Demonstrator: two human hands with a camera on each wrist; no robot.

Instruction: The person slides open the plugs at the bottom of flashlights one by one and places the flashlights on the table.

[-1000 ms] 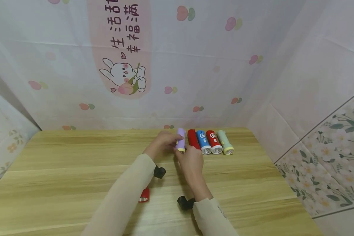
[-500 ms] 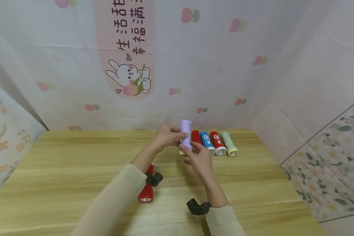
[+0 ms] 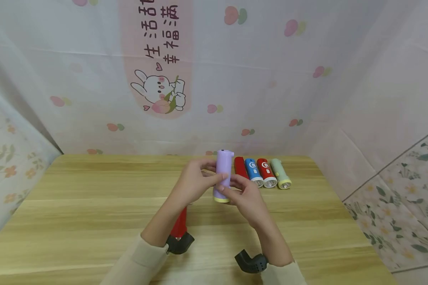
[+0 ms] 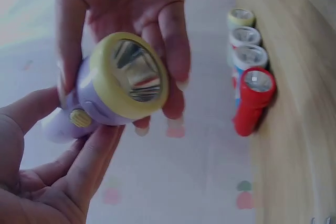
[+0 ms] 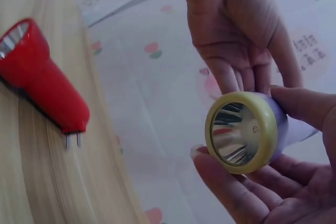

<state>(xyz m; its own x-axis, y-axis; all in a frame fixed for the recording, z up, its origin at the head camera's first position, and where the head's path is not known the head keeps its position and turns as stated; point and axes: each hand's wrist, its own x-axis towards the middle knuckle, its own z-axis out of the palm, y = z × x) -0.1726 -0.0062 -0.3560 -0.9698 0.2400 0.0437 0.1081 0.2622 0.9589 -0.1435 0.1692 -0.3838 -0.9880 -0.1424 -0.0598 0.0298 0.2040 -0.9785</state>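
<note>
A purple flashlight (image 3: 223, 166) with a yellow lens ring is held up off the table, lens end down and toward me. My left hand (image 3: 194, 183) grips its left side, thumb across the front. Lower on the right, my right hand (image 3: 247, 198) pinches it near the lens end. The left wrist view shows a yellow button (image 4: 80, 118) on its side. Under my left wrist a red flashlight (image 3: 180, 223) lies on the table, partly covered by the wrist camera; the right wrist view shows its metal plug prongs (image 5: 73, 140).
Right of my hands, a row along the table's back holds a red flashlight (image 3: 240, 166), a blue one, a red-and-white one and a pale green flashlight (image 3: 279, 173). A printed cloth (image 3: 271, 99) hangs behind the wooden table (image 3: 92, 198); more cloth stands at both sides.
Both hands have lifted the purple flashlight from the left end of the row and brought it nearer to me. The view has shifted slightly.
</note>
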